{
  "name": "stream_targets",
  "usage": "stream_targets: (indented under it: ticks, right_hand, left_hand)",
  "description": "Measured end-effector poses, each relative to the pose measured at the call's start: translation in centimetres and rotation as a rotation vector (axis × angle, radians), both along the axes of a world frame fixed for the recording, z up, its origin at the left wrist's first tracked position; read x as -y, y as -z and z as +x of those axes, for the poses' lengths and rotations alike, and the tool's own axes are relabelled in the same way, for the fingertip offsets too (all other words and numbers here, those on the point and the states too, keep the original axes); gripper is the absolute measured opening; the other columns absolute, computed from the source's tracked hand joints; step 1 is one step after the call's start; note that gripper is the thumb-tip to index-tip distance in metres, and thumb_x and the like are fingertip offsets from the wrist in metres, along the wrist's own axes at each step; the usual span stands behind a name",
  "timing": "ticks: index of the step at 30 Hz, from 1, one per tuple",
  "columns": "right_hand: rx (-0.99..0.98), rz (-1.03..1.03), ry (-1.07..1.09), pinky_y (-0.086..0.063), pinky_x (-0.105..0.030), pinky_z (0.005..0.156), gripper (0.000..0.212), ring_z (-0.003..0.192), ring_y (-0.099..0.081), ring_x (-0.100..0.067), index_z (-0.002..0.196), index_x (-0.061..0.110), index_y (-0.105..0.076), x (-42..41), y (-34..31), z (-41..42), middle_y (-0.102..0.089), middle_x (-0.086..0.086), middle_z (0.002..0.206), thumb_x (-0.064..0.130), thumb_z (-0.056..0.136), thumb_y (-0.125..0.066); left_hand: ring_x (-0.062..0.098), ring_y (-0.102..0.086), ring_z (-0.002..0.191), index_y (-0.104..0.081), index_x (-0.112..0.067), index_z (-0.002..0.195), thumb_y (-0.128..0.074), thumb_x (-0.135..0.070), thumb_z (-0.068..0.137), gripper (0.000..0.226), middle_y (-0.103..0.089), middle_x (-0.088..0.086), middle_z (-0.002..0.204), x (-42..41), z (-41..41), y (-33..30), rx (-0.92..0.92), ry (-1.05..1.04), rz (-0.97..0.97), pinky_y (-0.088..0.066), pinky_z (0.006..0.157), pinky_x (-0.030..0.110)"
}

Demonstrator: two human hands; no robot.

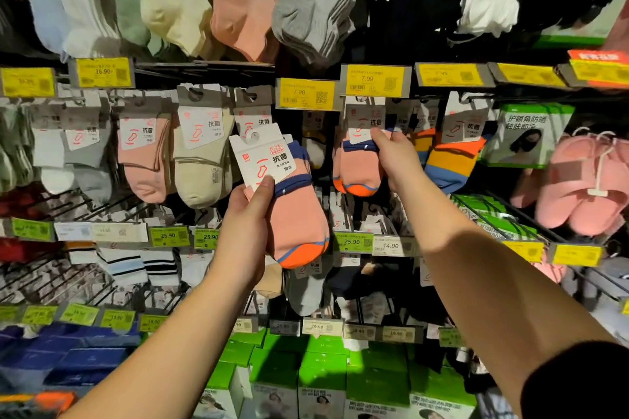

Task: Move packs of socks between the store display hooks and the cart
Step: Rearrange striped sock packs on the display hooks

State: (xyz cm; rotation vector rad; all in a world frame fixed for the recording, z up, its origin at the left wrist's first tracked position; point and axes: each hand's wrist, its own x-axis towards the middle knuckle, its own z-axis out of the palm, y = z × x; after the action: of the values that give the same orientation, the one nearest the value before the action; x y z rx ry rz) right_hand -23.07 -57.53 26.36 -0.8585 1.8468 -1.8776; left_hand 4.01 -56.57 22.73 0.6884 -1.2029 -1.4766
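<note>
My left hand (246,231) grips a pack of pink socks with navy band and orange toe (292,214), tilted, off the hooks, thumb on its white card. My right hand (396,155) holds a matching pink-and-orange pack (357,167) that hangs under the 7.99 price tag (374,80); fingers curl round its top by the card. More sock packs hang on hooks to the left, a pink one (143,160) and a beige one (204,160). The cart is out of view.
A striped orange, yellow and blue pack (449,160) hangs right of my right hand. Green boxes (323,371) fill the bottom shelf. Pink slippers (585,187) hang far right. Wire hooks (68,207) stick out at the left.
</note>
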Motion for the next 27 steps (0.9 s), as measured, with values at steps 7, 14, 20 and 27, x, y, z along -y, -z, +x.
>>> stream_targets:
  ticks: [7, 14, 20, 27]
  right_hand:
    - [-0.062, 0.124, 0.050, -0.053, -0.046, 0.087, 0.060, 0.103, -0.064, -0.036, 0.111, 0.007, -0.061, 1.4, 0.2, -1.3, -0.067, -0.017, 0.109, 0.056, 0.075, -0.056]
    - [0.013, 0.112, 0.040, -0.046, -0.035, 0.091, 0.081, 0.122, -0.058, -0.029, 0.136, 0.006, -0.055, -0.2, 1.3, -0.3, -0.062, -0.009, 0.132, 0.064, 0.082, -0.066]
    - [-0.088, -0.013, 0.022, -0.043, -0.033, 0.083, 0.035, 0.102, -0.057, -0.018, 0.122, 0.013, -0.060, -5.6, 2.8, 5.7, -0.064, -0.003, 0.115, 0.040, 0.102, -0.052]
    - [-0.079, -0.070, -0.286, -0.051, -0.038, 0.082, 0.021, 0.087, -0.066, -0.014, 0.093, 0.026, -0.064, -8.4, 4.1, 13.5, -0.070, 0.000, 0.092, 0.042, 0.101, -0.055]
  left_hand:
    - [0.021, -0.071, 0.101, -0.058, -0.018, 0.122, -0.061, -0.037, 0.097, 0.031, -0.074, 0.003, 0.114, -0.1, -0.2, 0.4, 0.017, -0.012, 0.011, -0.055, 0.085, 0.041]
    - [0.025, -0.070, 0.107, -0.057, -0.014, 0.127, -0.062, -0.034, 0.098, 0.036, -0.074, 0.005, 0.116, -0.2, -0.1, 0.3, -0.001, 0.002, 0.024, -0.055, 0.092, 0.044]
    - [0.021, -0.070, 0.101, -0.056, -0.012, 0.123, -0.058, -0.028, 0.100, 0.028, -0.073, 0.006, 0.116, -0.5, -0.4, 0.6, -0.008, 0.006, 0.040, -0.055, 0.089, 0.041]
    - [0.017, -0.072, 0.089, -0.056, -0.013, 0.118, -0.070, -0.027, 0.093, 0.032, -0.074, 0.008, 0.111, -1.2, -1.7, 0.8, -0.007, 0.019, 0.032, -0.055, 0.068, 0.031]
